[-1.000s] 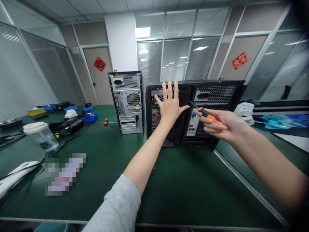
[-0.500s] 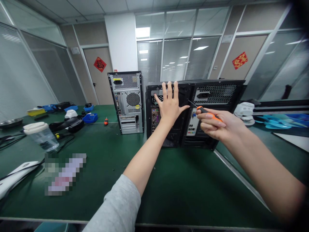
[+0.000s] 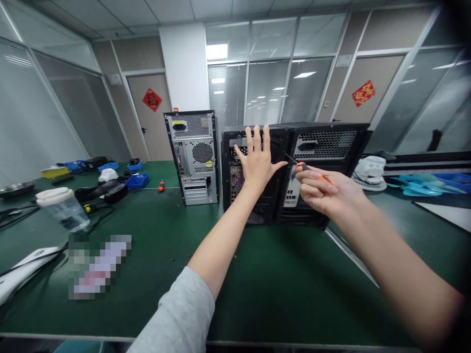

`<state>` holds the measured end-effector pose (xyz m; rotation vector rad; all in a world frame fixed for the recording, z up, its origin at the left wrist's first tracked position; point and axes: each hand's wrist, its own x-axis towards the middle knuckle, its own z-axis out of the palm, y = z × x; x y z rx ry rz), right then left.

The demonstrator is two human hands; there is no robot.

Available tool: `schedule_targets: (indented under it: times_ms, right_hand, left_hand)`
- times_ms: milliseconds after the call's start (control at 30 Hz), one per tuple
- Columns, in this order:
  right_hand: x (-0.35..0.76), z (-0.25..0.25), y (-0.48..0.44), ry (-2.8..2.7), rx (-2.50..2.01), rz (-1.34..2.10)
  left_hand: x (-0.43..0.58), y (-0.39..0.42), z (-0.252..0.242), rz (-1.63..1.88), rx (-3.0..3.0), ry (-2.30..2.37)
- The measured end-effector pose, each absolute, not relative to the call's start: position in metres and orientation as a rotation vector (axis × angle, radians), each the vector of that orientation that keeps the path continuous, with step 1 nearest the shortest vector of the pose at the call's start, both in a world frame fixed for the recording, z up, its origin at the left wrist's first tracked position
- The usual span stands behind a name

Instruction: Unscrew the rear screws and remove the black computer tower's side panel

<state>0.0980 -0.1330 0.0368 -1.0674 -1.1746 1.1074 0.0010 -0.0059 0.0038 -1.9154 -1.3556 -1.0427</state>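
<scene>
My left hand lies flat with fingers spread against the back of a black computer case standing on the green table. A second black case stands right beside it. My right hand is closed round an orange-handled screwdriver, whose thin shaft points up and left at the edge where the two cases meet, just beside my left thumb.
A silver computer case stands left of the black ones. At the far left lie a clear lidded jar, blue bins, black tools with cables, and a small orange screwdriver. A white fan-like object sits at the right.
My right hand has slid forward along the screwdriver, covering most of its orange handle, and moved slightly left toward the cases. My left hand has stayed put on the case.
</scene>
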Motion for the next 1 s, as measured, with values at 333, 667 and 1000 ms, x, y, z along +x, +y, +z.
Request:
schedule_targets:
  times_ms: [333,667,1000]
  right_hand:
    - [0.100,0.036,-0.132,-1.116,-1.069,1.173]
    - [0.105,0.032,-0.126,-1.022,-1.062,1.273]
    - [0.109,0.018,-0.124,-1.057,-1.207,0.915]
  left_hand:
    - [0.000,-0.006,0.004,-1.040,-1.942,-1.354]
    - [-0.001,-0.006,0.004,-1.037,-1.940,-1.356]
    - [-0.001,-0.006,0.004,-1.052,-1.943,-1.348]
